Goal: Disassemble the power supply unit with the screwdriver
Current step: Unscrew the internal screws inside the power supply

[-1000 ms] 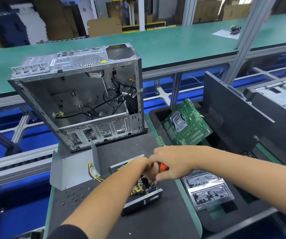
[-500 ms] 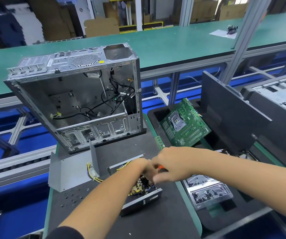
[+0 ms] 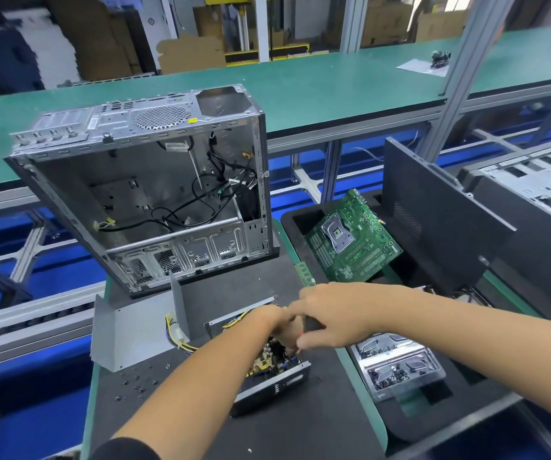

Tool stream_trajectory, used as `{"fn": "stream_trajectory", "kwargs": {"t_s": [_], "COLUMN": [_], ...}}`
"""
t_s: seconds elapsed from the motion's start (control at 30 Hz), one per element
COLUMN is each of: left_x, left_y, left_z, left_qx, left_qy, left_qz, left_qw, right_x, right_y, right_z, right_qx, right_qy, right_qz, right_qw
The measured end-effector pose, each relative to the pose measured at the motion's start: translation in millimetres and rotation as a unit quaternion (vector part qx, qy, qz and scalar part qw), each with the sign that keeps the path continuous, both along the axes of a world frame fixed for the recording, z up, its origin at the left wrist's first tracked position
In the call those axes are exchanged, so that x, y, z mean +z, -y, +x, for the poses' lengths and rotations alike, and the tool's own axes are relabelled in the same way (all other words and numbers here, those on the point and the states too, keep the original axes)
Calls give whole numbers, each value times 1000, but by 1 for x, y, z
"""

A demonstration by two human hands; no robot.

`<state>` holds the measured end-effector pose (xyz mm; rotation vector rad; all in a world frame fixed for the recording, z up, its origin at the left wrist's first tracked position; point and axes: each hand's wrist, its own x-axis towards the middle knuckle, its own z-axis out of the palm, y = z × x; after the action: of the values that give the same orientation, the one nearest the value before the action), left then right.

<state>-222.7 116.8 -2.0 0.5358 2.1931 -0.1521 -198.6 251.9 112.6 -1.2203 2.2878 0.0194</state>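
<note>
The power supply unit [image 3: 279, 380] lies open on the black mat, its circuit board and yellow wires exposed. Its removed grey metal cover [image 3: 128, 333] rests to the left. My right hand [image 3: 337, 315] grips the black and orange screwdriver [image 3: 313, 324] above the board, and the shaft is hidden. My left hand [image 3: 269, 322] reaches over the unit's top and meets the right hand at the screwdriver. Its fingers curl down out of sight.
An empty computer case [image 3: 154, 194] stands tilted behind the unit. Loose screws [image 3: 136, 383] dot the mat at the left. A black tray [image 3: 304, 217] on the right holds a green motherboard [image 3: 353, 240], with a metal screw tray [image 3: 397, 366] in front and a dark side panel [image 3: 440, 220] beside it.
Both hands stay on the screwdriver over the unit. Less of the orange handle shows now under my right hand.
</note>
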Motion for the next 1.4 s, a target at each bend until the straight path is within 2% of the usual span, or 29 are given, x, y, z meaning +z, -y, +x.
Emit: {"fn": "stream_trajectory", "kwargs": {"t_s": [0.07, 0.13, 0.2, 0.37, 0.53, 0.7, 0.97, 1.2, 1.4], "left_x": [-1, 0, -3, -5, -12, -20, -33, -33, -35], "left_y": [-2, -6, -4, -7, -3, 1, 8, 8, 0], "left_z": [2, 4, 2, 1, 1, 5, 18, 16, 17], "left_qx": [-9, 2, 13, 30, 32, 32, 39, -17, -73], "left_qy": [16, 25, 6, 76, 18, -59, -113, -106, -135], "left_qz": [15, 33, 33, 66, 71, 123, 201, 186, 151], "left_qw": [1000, 999, 999, 994, 997, 990, 972, 977, 977], "right_x": [-4, -6, -4, -4, -3, 0, 6, 6, 4], "right_y": [2, 5, 5, 3, -1, -2, -10, -14, -16], "right_z": [2, 4, 4, 3, 1, 2, -6, -15, -24], "right_qx": [-17, -4, 16, 58, 28, 16, -24, -63, -75], "right_qy": [-52, -73, -60, -16, -13, 5, 14, 14, 11], "right_qz": [40, 39, 15, 11, -20, -29, -52, -78, -83], "right_qw": [998, 997, 998, 998, 999, 999, 998, 995, 994]}}
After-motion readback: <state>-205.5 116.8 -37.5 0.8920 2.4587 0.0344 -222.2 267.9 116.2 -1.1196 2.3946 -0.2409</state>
